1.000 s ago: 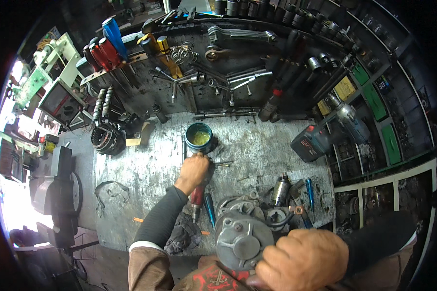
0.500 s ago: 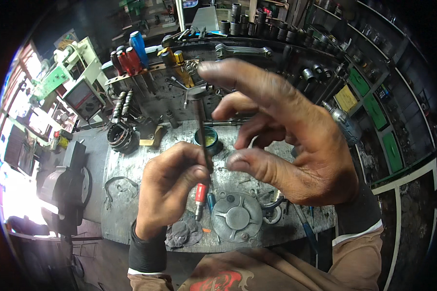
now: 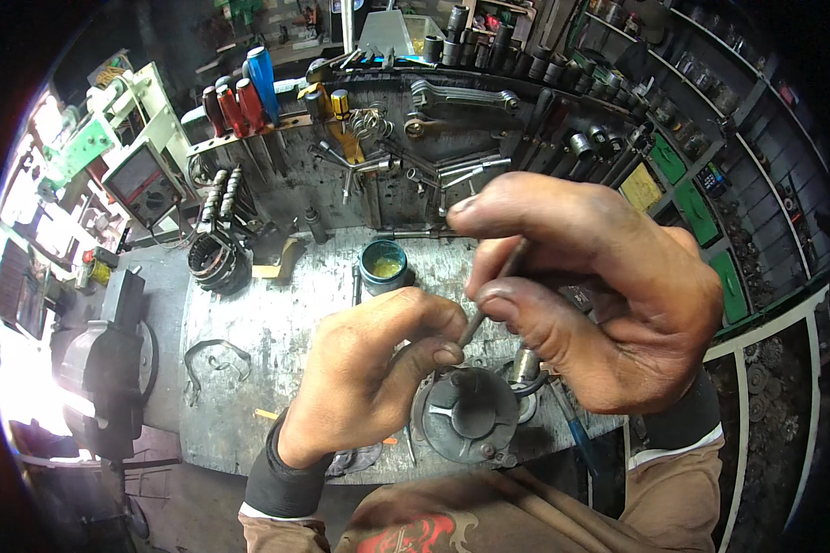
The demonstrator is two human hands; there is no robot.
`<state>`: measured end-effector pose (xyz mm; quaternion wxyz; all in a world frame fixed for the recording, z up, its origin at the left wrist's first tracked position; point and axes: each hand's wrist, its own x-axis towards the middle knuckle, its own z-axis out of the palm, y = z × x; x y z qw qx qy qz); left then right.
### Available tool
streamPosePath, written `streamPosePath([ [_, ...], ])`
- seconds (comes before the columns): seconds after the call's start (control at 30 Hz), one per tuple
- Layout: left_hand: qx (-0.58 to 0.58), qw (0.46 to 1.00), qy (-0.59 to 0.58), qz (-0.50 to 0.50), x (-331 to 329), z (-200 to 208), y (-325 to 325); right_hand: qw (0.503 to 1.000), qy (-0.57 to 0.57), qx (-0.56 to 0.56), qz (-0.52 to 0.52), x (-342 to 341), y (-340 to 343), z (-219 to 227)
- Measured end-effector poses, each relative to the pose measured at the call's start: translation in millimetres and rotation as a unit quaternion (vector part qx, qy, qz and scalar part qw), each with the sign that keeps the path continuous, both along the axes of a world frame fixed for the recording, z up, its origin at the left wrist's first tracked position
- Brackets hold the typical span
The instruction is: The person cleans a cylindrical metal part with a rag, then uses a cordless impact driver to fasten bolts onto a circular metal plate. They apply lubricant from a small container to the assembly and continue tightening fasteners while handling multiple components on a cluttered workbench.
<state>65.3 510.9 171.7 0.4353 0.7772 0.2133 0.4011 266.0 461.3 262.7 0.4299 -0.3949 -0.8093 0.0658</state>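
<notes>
Both hands are raised close to the camera over a worn metal workbench. My left hand grips the lower part of a thin dark tool shaft. My right hand pinches the upper end of the same shaft between thumb and fingers. The tool's handle is hidden inside my left fist. Below the hands a round grey metal housing lies on the bench near its front edge. A small teal tin with yellowish grease stands behind the hands.
A tool rack with red and blue screwdrivers, wrenches and sockets lines the back wall. A black coil part and a bent metal clamp lie on the left. A vise stands at the left edge.
My right hand, spread open a moment ago, has closed on the tool's shaft tip. A second ago my left hand was down at the tin and my right rested on the housing.
</notes>
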Motion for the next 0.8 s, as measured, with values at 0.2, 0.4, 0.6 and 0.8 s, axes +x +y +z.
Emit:
streamPosePath([
  [0.2, 0.023, 0.993, -0.037, -0.106, -11.2, -31.9, 28.9, 0.995, -0.088, -0.043, 0.022, -14.3, -13.7, 2.8],
  [0.4, -0.143, 0.962, -0.001, -0.231, -8.0, -100.5, 48.6, 0.971, -0.216, -0.104, 0.020, -17.0, -9.6, 3.4],
  [0.6, -0.157, 0.955, -0.006, -0.251, -6.3, -137.3, 51.7, 0.953, -0.233, -0.193, -0.018, -26.5, -10.8, -10.8],
  [0.8, -0.186, 0.948, 0.022, -0.258, -3.8, -151.4, 53.0, 0.946, -0.249, -0.206, -0.025, -28.7, -11.7, -18.1],
])
